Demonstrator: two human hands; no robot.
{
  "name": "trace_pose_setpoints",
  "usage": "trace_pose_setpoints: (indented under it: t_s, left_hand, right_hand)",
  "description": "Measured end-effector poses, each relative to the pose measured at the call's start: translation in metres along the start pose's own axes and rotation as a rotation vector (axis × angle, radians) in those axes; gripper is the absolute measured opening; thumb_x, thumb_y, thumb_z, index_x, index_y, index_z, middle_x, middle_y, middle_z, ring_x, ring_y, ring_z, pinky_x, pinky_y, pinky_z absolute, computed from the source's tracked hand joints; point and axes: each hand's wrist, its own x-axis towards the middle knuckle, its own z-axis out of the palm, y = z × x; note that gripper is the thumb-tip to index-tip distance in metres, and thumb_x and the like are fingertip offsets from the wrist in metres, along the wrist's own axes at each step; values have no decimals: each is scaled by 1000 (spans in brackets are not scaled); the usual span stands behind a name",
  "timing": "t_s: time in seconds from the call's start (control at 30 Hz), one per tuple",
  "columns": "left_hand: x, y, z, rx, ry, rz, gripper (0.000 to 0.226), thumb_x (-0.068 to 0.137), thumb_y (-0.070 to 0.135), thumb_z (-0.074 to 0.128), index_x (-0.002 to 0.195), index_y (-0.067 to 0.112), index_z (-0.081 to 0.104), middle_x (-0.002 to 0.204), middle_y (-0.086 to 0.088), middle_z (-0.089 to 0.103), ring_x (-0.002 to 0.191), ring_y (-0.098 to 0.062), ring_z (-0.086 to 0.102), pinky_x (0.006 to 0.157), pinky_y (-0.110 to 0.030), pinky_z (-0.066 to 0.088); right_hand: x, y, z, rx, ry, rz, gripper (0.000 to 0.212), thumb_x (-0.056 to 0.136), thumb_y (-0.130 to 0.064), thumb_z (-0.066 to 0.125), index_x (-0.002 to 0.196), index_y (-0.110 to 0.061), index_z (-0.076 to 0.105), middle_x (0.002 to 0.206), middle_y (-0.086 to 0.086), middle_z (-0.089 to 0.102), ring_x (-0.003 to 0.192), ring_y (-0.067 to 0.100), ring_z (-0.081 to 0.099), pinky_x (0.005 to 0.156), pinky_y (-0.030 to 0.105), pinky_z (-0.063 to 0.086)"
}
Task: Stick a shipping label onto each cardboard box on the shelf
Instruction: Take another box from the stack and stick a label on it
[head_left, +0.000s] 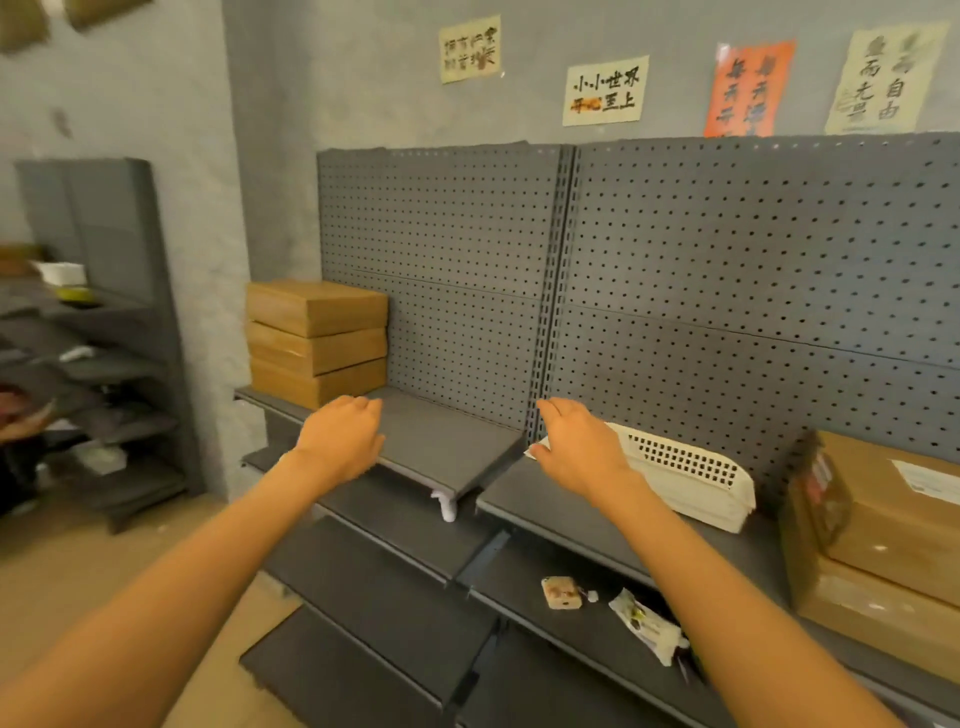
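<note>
Judging from how things lie, I would put the task at or near its start on the left side. Three flat brown cardboard boxes stand stacked at the far left end of the grey metal shelf, hard against the grey perforated back panel, and I see no label on any face they turn toward me. Their tops, apart from the topmost, are hidden by the stack, so I cannot rule out a sticker there.

On the right, two larger brown cardboard parcels sit one on the other on a lower board. The upper one bears a white printed label on its top, so that one looks done; the lower one's top is covered and I cannot tell.

My left hand hangs over the shelf just in front of the stacked boxes, near them but not touching, fingers loosely bent and holding nothing. My right hand reaches toward the cream perforated plastic basket lying on the neighbouring board, fingers relaxed and empty too. A white edge shows just beside that hand at the basket's near end; it may be a sheet of labels, but I cannot say so with confidence.

So, as I read it, neither hand has a label yet, and the three left boxes are all left to do. A small snack packet and a torn wrapper lie on a lower board, apart from the work.
</note>
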Motion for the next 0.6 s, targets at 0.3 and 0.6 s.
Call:
trace_pose_setpoints:
  t_s: [0.3,0.6]
  left_hand:
    - [-42,-130,5,18,2,-205,37,92,29,48,123,9,49,125,-11,56,116,-30,51,90,-41,48]
    - [-42,-240,37,107,-49,-327,37,93,26,46,124,7,53,124,-11,58,117,-29,51,92,-39,44]
  right_hand:
    - [66,-131,28,92,-40,-215,68,98,-37,47,151,-8,15,157,8,22,146,23,17,115,33,22]
    - [136,-233,88,160,-122,-341,61,97,-37,50,146,-7,28,150,8,35,139,24,29,109,34,31]
